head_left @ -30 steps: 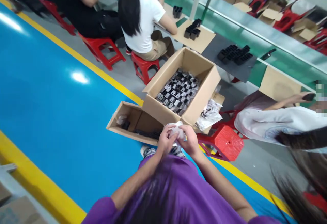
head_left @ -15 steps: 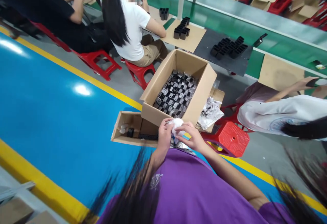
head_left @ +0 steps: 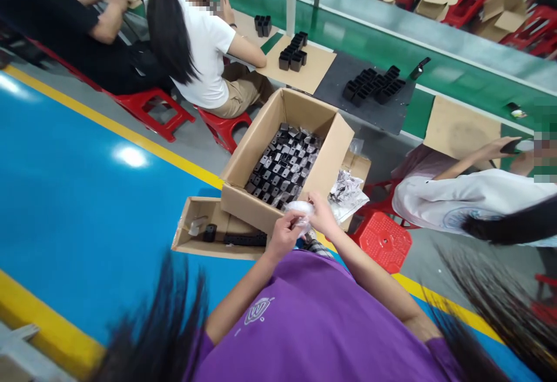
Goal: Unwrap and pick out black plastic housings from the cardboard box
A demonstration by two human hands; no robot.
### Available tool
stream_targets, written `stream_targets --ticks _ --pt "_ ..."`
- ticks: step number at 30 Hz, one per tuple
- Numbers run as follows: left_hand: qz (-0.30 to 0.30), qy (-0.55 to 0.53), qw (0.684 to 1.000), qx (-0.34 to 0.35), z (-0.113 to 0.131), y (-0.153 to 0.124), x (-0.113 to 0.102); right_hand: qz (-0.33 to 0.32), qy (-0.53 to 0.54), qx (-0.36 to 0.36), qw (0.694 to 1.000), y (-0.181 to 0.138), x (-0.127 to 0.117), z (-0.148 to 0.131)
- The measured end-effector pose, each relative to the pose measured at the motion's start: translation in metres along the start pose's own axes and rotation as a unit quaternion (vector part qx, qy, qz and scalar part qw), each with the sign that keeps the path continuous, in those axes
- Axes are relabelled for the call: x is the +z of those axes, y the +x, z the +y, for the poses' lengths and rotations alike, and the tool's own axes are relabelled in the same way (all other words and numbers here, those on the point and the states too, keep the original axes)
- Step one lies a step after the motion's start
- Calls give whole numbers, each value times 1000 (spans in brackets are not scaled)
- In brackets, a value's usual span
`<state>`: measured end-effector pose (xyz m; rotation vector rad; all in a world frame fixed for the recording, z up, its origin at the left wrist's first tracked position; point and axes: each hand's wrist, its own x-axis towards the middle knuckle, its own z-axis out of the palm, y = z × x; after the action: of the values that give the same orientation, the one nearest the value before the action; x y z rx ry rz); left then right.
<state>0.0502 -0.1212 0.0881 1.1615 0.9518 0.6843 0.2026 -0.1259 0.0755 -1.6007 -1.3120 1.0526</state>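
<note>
A small bundle of thin white plastic point(head_left: 300, 208) is between my hands, at the near edge of a large cardboard box point(head_left: 250, 205). My left hand point(head_left: 282, 235) pinches its lower left side. With bent fingers, my right hand point(head_left: 322, 215) grips its right side. Whatever lies inside the plastic, if anything, cannot be made out. Inside the large box lie rows of small black parts point(head_left: 284, 164), several of them in clear wrapping. Below and left, a long narrow carton point(head_left: 188, 231) holds a few black pieces point(head_left: 243, 239) and a scrap of white plastic.
A red stool point(head_left: 385, 240) and crumpled silvery wrapping point(head_left: 346, 193) are to the right. Along the workbench point(head_left: 374, 39) stand groups of black parts point(head_left: 374, 85). Co-workers sit on red stools at the left and right. Blue floor point(head_left: 87, 190) with yellow lines extends left.
The view has shifted, so the boxes and bench appear further left. My right hand has moved up the right side of the plastic, while my left hand sits lower against it.
</note>
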Motion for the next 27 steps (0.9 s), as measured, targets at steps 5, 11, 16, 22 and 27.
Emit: stream_targets --ticks 5,11,16,22,27 --pt "74 26 997 6 2 14 50 0 -2 16 1000 16 -36 19" --pt "187 -30 981 -43 -3 33 57 -222 122 0 967 12 -86 34" --pt "200 3 978 -51 -12 31 58 -202 59 -29 977 19 -71 46" --pt "114 173 978 -20 -21 21 59 -104 -44 -4 994 36 -26 68" --pt "125 233 964 11 -30 29 14 -115 -71 9 991 54 9 76"
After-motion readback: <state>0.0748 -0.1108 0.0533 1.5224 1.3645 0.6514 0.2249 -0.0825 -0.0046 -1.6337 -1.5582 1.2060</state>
